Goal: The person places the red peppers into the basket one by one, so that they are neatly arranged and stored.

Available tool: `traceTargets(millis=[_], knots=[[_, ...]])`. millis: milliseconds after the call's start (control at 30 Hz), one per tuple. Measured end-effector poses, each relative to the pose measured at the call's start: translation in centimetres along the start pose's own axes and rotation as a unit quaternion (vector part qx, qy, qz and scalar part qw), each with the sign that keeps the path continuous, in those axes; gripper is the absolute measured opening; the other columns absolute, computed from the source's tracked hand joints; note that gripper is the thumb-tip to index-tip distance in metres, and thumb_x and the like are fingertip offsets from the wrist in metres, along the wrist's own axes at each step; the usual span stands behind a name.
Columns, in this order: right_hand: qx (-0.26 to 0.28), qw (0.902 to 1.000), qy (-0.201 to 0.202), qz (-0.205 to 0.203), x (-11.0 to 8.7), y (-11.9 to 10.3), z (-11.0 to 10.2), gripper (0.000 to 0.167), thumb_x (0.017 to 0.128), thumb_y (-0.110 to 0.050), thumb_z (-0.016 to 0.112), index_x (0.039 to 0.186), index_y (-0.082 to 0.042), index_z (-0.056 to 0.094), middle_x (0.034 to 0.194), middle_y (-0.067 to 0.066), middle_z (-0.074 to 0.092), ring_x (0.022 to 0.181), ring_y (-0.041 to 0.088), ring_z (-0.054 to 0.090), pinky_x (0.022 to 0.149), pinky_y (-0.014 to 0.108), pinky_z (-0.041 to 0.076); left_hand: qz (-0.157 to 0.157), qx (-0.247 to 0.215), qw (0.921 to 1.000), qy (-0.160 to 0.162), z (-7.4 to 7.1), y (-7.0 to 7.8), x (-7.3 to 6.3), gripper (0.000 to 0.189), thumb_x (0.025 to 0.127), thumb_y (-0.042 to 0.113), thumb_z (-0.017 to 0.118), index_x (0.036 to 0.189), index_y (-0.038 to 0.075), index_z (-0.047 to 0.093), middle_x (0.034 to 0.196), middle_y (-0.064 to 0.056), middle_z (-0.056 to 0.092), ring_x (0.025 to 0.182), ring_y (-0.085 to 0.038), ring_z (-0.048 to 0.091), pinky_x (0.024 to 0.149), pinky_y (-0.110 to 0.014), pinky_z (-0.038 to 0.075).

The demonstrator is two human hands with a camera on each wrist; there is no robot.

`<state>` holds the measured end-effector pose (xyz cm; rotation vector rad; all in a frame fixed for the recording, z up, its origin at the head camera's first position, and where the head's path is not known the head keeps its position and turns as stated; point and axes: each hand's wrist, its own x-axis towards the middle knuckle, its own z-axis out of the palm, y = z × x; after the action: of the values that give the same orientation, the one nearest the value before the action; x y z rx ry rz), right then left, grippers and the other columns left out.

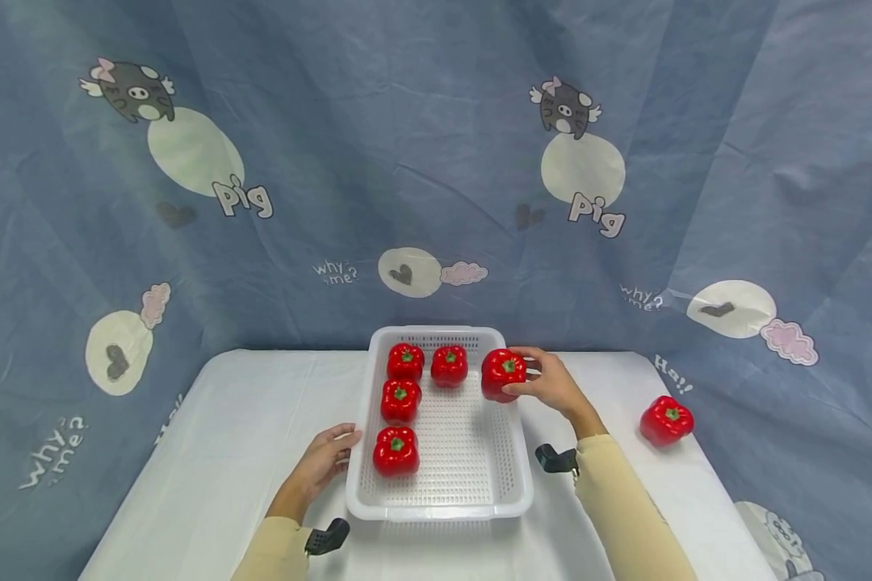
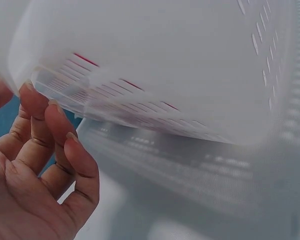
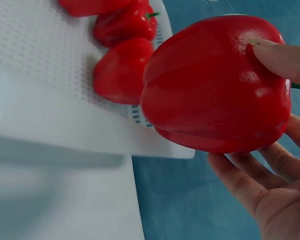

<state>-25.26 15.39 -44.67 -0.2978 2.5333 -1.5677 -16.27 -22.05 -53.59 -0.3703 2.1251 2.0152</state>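
My right hand (image 1: 552, 383) holds a red bell pepper (image 1: 499, 375) between thumb and fingers, over the far right corner of a white plastic basket (image 1: 439, 513). The right wrist view shows this held pepper (image 3: 215, 85) close up, its green stem partly hidden by the thumb. At the basket's left side my left hand (image 1: 327, 456) grips the rim, thumb on one side and fingertips (image 2: 82, 165) curled beneath it. Inside the basket, several red peppers stand with stems up: three in a column along the left, the nearest pepper (image 1: 396, 452) lowest, and another pepper (image 1: 449, 367) at the back middle.
One more red pepper (image 1: 666, 420) lies on the white table (image 1: 262, 420), to the right of the basket near the table's edge. A blue printed cloth (image 1: 436, 161) hangs behind the table and around its sides. Dark wrist cameras sit on both wrists.
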Motion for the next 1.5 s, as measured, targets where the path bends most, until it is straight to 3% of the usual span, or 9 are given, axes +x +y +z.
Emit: traceTargets(millis=[667,1167,1500], knots=[[0.005,0.9996,-0.015,0.021,2.4,0.4,4.0,0.068,0.075,-0.008,0.08,0.136,-0.004,0.05,0.132,0.017,0.054,0.121,0.039,0.051,0.088,0.046,0.051,-0.005,-0.005,1.0,0.0,0.1,0.2,-0.2,0.035,0.094,0.021,0.06,0.118,-0.004,0.055,0.1,-0.008,0.067,0.085,-0.018,0.061,0.074,-0.032,0.05],[0.014,0.9989,-0.01,0.044,3.4,0.8,7.2,0.067,0.071,-0.008,0.083,0.132,-0.008,0.055,0.133,0.015,0.053,0.121,0.037,0.051,0.09,0.049,0.049,-0.002,-0.011,0.9999,-0.004,-0.2,0.0,-0.1,0.036,0.094,0.021,0.06,0.119,-0.004,0.054,0.101,-0.008,0.066,0.085,-0.018,0.061,0.074,-0.032,0.05],[0.029,0.9979,-0.018,0.055,3.5,1.2,8.8,0.067,0.07,-0.001,0.082,0.131,-0.001,0.053,0.13,0.019,0.054,0.119,0.039,0.052,0.092,0.049,0.048,-0.002,-0.012,0.9999,-0.004,0.0,0.0,-0.2,0.035,0.094,0.02,0.06,0.119,-0.004,0.054,0.101,-0.008,0.067,0.086,-0.018,0.062,0.074,-0.032,0.05]])
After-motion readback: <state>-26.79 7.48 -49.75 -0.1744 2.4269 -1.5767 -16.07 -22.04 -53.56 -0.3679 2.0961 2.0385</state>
